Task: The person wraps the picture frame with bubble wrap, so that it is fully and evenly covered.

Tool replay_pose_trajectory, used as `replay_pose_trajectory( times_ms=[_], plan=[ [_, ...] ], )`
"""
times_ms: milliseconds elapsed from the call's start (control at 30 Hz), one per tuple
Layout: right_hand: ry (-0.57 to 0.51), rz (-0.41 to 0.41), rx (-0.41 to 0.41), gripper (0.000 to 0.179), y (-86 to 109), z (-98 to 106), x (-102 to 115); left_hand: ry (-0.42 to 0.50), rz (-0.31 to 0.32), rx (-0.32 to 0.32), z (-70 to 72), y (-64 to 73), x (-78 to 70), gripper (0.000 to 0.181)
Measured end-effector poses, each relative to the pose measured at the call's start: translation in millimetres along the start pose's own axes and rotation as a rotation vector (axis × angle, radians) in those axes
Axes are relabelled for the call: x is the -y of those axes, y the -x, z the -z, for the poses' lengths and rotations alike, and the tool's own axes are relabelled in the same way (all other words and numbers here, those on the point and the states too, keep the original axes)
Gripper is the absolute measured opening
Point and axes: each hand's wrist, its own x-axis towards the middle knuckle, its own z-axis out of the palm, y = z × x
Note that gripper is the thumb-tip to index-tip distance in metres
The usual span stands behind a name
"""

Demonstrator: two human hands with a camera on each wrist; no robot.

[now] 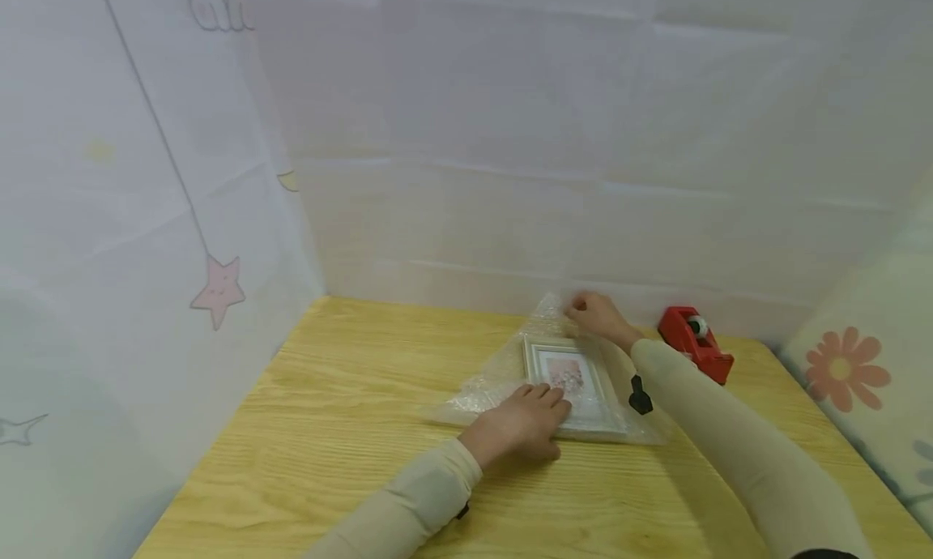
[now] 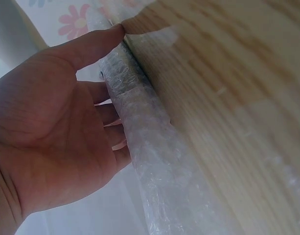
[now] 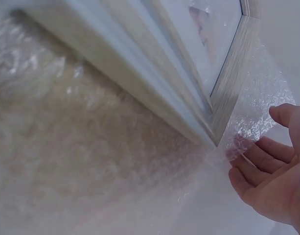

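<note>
A pale picture frame (image 1: 532, 364) with a pinkish picture (image 1: 565, 373) lies face up on a sheet of clear bubble wrap (image 1: 481, 385). My left hand (image 1: 521, 421) rests on the frame's near left part. In the left wrist view, its thumb (image 2: 98, 46) is at the wrapped near edge and its fingers reach over the top, partly hidden. My right hand (image 1: 599, 316) is at the wrap's far edge, beyond the frame. The right wrist view shows its fingertips (image 3: 242, 161) against the bubble wrap (image 3: 257, 103) near a frame corner, the thumb held apart from them.
A red tape dispenser (image 1: 696, 344) with a roll of tape stands at the back right of the wooden table (image 1: 328, 405), beside my right forearm. White printed sheets (image 1: 466, 178) hang behind the table and on both sides.
</note>
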Motion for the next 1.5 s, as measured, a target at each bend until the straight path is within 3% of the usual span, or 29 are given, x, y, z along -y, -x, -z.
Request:
replay_pose_trajectory(
  times_ms=[233,500,800,1100,1300,1500],
  plan=[
    [-0.010,-0.010,0.006,0.023,-10.0,-9.1,-2.1,-0.015,0.017,-0.008,-0.4,-1.6,-1.8,0.068],
    [-0.085,0.082,-0.021,0.018,-10.0,-18.3,10.3,-0.027,0.031,-0.011,0.2,0.1,-4.8,0.068],
    [-0.123,0.094,-0.086,0.007,-7.8,-18.4,8.0,-0.058,0.028,-0.015,-0.2,-0.2,-10.4,0.066],
    [-0.231,0.077,-0.012,0.013,3.4,0.9,22.5,-0.054,0.051,-0.018,0.3,-1.7,-8.5,0.064],
    [-0.287,0.071,0.031,0.014,18.0,8.3,19.5,-0.054,0.059,0.006,-0.6,-3.8,-12.5,0.067],
    [-0.312,0.130,0.083,0.014,27.1,7.6,13.6,-0.064,0.074,-0.009,0.6,-2.5,-16.5,0.066]
  ],
)
